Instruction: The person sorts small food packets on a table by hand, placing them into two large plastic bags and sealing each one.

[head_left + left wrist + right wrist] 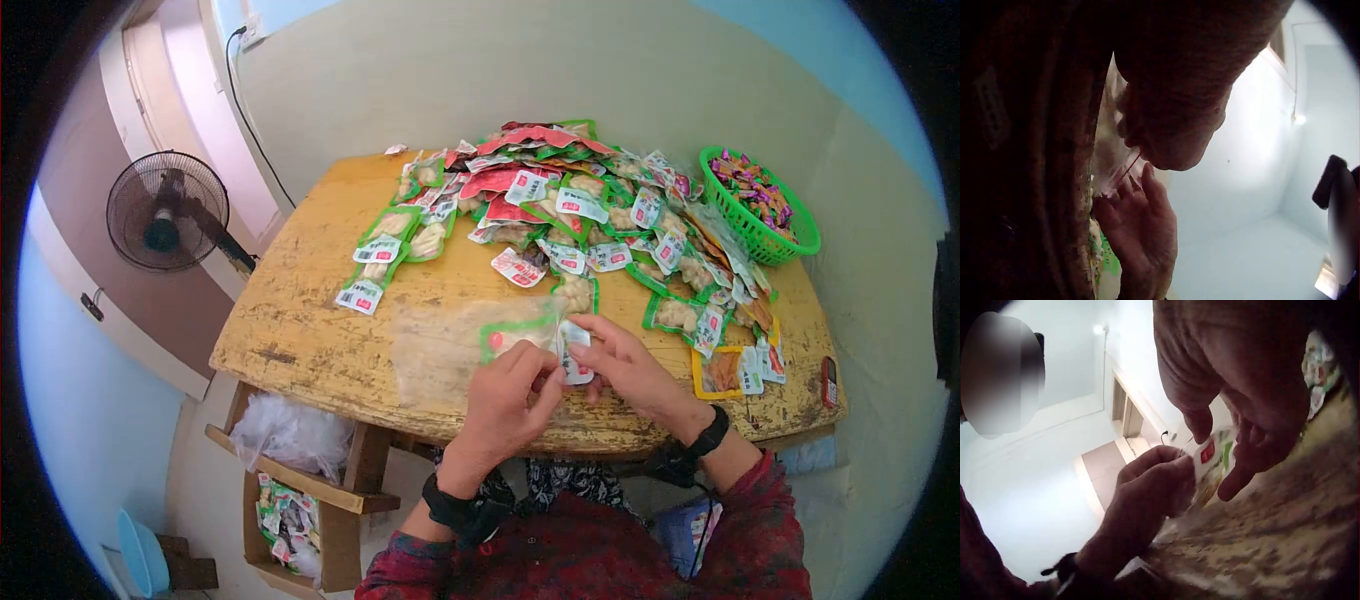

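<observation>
A clear plastic bag (pixel 430 350) lies near the table's front edge, with a green-edged packet (pixel 505 335) showing through it. At its right end, my left hand (pixel 508 405) pinches the bag's edge between thumb and fingers. My right hand (pixel 635 375) holds the white-labelled end (pixel 576 352) of a packet beside the bag's mouth. The right wrist view shows this label (pixel 1208 452) between my right hand (pixel 1241 381) and my left hand (pixel 1147 487). A thin red line (pixel 1131 164) runs between both hands in the left wrist view; whether it belongs to the bag cannot be told.
Beyond the hands, many food packets (pixel 590 200) are heaped on the table (pixel 300 290). A green basket (pixel 765 245) of wrapped pieces stands at the right rear, a red phone (pixel 829 382) at the right edge. Plastic bags (pixel 295 435) fill an open drawer below left.
</observation>
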`<state>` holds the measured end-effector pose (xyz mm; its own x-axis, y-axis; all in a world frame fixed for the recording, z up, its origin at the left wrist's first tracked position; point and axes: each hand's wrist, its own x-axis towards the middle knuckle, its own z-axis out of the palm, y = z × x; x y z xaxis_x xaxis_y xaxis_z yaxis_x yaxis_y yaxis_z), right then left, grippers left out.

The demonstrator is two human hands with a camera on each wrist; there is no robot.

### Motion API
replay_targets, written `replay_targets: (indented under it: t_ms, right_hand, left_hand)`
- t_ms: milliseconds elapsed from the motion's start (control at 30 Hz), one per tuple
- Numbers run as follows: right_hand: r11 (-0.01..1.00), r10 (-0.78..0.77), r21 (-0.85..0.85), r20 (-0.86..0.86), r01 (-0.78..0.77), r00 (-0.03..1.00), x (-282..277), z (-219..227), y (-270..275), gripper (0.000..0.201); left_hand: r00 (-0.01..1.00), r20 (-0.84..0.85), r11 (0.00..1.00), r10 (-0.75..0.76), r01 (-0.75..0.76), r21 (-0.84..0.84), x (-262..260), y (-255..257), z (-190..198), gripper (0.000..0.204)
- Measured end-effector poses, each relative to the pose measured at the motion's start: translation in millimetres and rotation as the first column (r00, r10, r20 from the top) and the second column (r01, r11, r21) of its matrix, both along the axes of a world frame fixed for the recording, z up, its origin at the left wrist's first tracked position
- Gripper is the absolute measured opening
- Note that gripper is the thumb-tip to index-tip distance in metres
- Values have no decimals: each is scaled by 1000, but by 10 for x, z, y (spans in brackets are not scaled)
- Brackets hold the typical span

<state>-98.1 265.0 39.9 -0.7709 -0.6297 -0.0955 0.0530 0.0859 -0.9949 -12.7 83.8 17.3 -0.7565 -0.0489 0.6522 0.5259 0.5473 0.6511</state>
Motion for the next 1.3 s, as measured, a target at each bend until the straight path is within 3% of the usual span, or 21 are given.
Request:
replay_targets:
  t_ms: [67, 167, 267, 367, 467, 567, 667, 767, 800, 867, 967, 1067, 1167, 1267, 1300]
  right_hand:
    - [994, 42, 103, -69, -34, 997, 2, 145, 48, 52]
    - [997, 54, 59, -186, -44, 981, -130, 81, 165, 48]
    - [986, 130, 115, -51, -124, 990, -156, 41, 169, 42]
    - [976, 125, 185, -39, -116, 991, -97, 105, 17, 30]
    - [985, 147, 96, -55, -141, 988, -180, -70, -206, 28]
    - [977, 208, -42, -31, -209, 978, -232, -163, -391, 29]
    - [922, 342, 207, -35, -328, 939, -300, 301, -324, 26]
    - [917, 333, 304, -230, -258, 914, -653, 499, -201, 22]
    - [930, 270, 339, -364, -143, 891, -803, 496, -174, 24]
    - [930, 151, 353, -618, 100, 772, -1146, 404, -137, 28]
    - [770, 119, 336, -911, 542, 395, -1424, 443, -117, 41]
    - [715, 223, 300, -954, 631, 201, -1566, 417, -195, 52]
    - [707, 300, 260, -952, 657, 54, -1730, 272, -325, 50]
    - [709, 340, 235, -940, 665, -30, -1907, 174, -373, 43]
    - [671, 370, 259, -929, 695, -11, -1937, 189, -362, 38]
  left_hand:
    - [997, -43, 998, 59, -60, -20, 5, -2, -11, 13]
    - [984, -73, 976, 161, -170, -137, 17, 27, -48, 13]
    - [970, -143, 948, 195, -224, -225, 28, 79, -47, 13]
    - [974, -151, 951, 171, -203, -233, 41, 71, -52, 13]
    - [979, -151, 958, 136, -169, -231, 28, 53, -82, 13]
    - [980, -108, 969, 164, -181, -166, 44, 26, -82, 11]
    - [983, 70, 985, 171, -172, 11, 64, -3, -90, 10]
    - [978, 168, 980, 124, -147, 132, 45, -20, -149, 11]
    - [976, 184, 981, 112, -138, 136, 48, -29, -150, 11]
    - [973, 214, 983, 86, -118, 144, 57, -43, -134, 11]
    - [971, 225, 979, 75, -115, 170, 63, -51, -144, 10]
    - [969, 232, 975, 84, -128, 182, 70, -53, -143, 10]
    - [975, 212, 972, 68, -113, 206, 47, -48, -195, 10]
    - [973, 216, 974, 78, -121, 191, 59, -46, -162, 10]
    - [973, 218, 975, 78, -120, 187, 58, -47, -166, 10]
